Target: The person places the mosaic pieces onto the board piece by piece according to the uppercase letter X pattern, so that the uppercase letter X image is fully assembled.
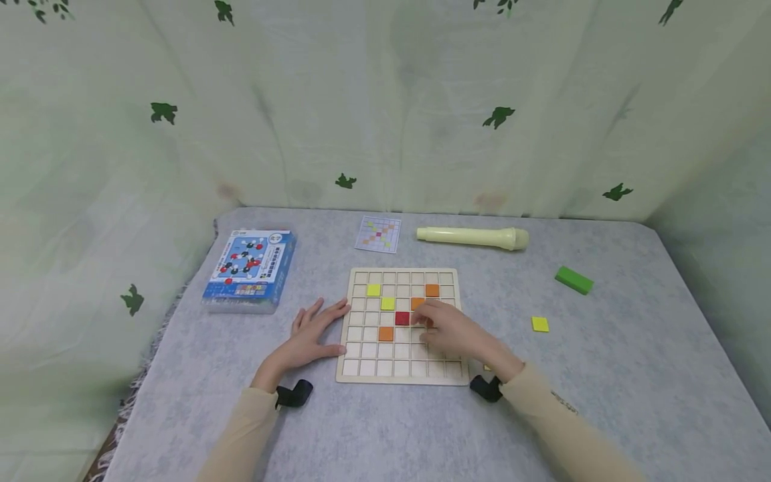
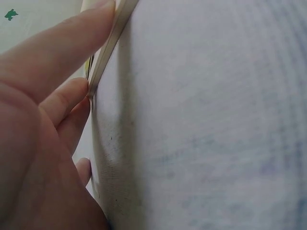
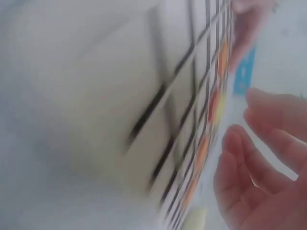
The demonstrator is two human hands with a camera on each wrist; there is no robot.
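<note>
The gridded board (image 1: 401,350) lies on the desk (image 1: 373,435); the left hand (image 1: 310,338), fingers spread wide, touches its left edge, probably to keep it steady. The right hand (image 1: 453,329), loosely bent beside the red tile (image 1: 402,318), seemingly holds nothing.

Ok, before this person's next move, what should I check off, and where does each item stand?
1. Left hand touching the board: ok, at its left edge.
2. Right hand clear of the board: not ok, it is over the squares.
3. Right hand holding nothing: cannot tell, the fingers hide any small piece.
4. Red tile inside one square: ok.
5. Pattern card uncovered: ok, beyond the board.
6. Loose yellow tile unobstructed: ok, right of the board.
</note>
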